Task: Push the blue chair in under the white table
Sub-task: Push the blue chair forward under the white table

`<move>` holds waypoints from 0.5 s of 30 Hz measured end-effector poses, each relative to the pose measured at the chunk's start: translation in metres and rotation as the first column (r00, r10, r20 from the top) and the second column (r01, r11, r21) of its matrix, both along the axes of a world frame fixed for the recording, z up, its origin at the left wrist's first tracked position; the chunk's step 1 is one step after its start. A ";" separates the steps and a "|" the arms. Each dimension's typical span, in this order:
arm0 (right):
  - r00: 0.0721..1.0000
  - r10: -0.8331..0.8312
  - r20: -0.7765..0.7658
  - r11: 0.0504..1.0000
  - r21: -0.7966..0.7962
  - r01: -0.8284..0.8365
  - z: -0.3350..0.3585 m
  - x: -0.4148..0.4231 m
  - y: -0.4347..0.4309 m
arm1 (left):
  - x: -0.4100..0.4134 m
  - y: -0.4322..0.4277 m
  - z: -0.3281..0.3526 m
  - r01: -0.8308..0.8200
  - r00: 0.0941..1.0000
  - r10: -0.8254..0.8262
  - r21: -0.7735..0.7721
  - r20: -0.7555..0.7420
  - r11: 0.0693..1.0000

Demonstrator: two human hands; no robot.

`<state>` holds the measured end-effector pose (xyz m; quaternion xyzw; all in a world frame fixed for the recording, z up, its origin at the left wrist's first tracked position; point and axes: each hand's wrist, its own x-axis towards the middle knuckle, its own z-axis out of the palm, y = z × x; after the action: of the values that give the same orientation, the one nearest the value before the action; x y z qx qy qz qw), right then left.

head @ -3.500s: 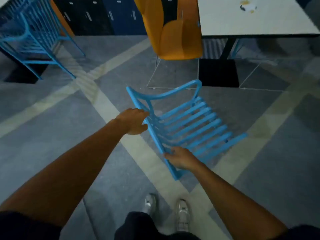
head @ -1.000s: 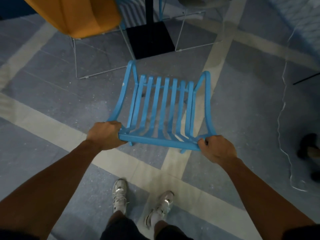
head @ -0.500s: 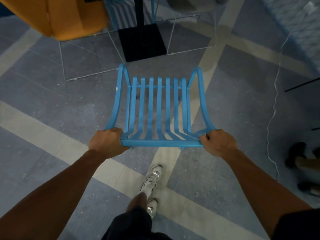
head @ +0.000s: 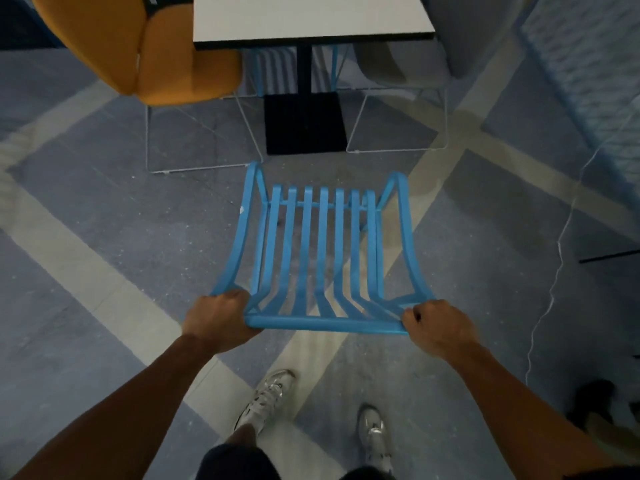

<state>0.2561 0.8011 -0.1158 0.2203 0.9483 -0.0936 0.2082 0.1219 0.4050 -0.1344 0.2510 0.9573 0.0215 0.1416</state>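
Note:
The blue slatted chair [head: 323, 251] stands in front of me, its seat pointing toward the white table [head: 311, 15] at the top of the view. My left hand [head: 221, 318] is shut on the left end of the chair's top rail. My right hand [head: 436, 329] grips the right end of the same rail. The chair's front edge sits short of the table's black square base [head: 304, 124], with open floor between them. The table top is partly cut off by the frame.
An orange chair [head: 152, 50] on white wire legs stands left of the table. A grey chair [head: 408, 46] on a wire frame stands right of it, and another blue chair [head: 277, 71] shows beyond the post. A thin cable [head: 554, 289] and someone's dark shoes [head: 595, 400] are at right.
I have stepped forward with the chair, and it has closed in on the table base. The table top has come into view. Both hands keep their grip on the rail.

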 end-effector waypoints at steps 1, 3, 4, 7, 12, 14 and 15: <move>1.000 0.018 -0.004 1.000 0.002 -0.018 0.000 0.001 0.010 | 0.008 0.009 0.000 -0.024 1.000 0.024 -0.004 0.007 1.000; 0.998 0.060 -0.013 0.998 0.010 -0.060 -0.001 0.007 0.030 | 0.025 0.026 -0.002 -0.074 0.997 0.074 -0.004 0.018 0.997; 0.997 0.080 -0.022 0.997 0.018 -0.079 0.000 0.009 0.040 | 0.032 0.034 -0.003 -0.093 0.996 0.093 0.002 0.012 0.996; 0.990 0.135 -0.042 0.991 0.006 -0.135 -0.002 0.017 0.063 | 0.053 0.051 -0.005 -0.125 0.992 0.125 -0.001 0.010 0.992; 0.983 0.166 -0.077 0.986 0.002 -0.167 -0.001 0.025 0.075 | 0.071 0.065 -0.005 -0.211 0.977 0.212 -0.019 0.001 0.977; 0.983 0.167 -0.075 0.986 -0.007 -0.168 -0.001 0.029 0.078 | 0.078 0.068 -0.003 -0.215 0.977 0.215 -0.023 0.008 0.976; 0.983 0.166 -0.080 0.986 -0.008 -0.168 -0.002 0.032 0.079 | 0.083 0.069 -0.002 -0.211 0.977 0.211 -0.018 0.004 0.977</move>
<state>0.2882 0.8799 -0.1177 0.1346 0.9702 -0.0916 0.1792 0.2049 0.4736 -0.1368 0.1467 0.9783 0.0290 0.1435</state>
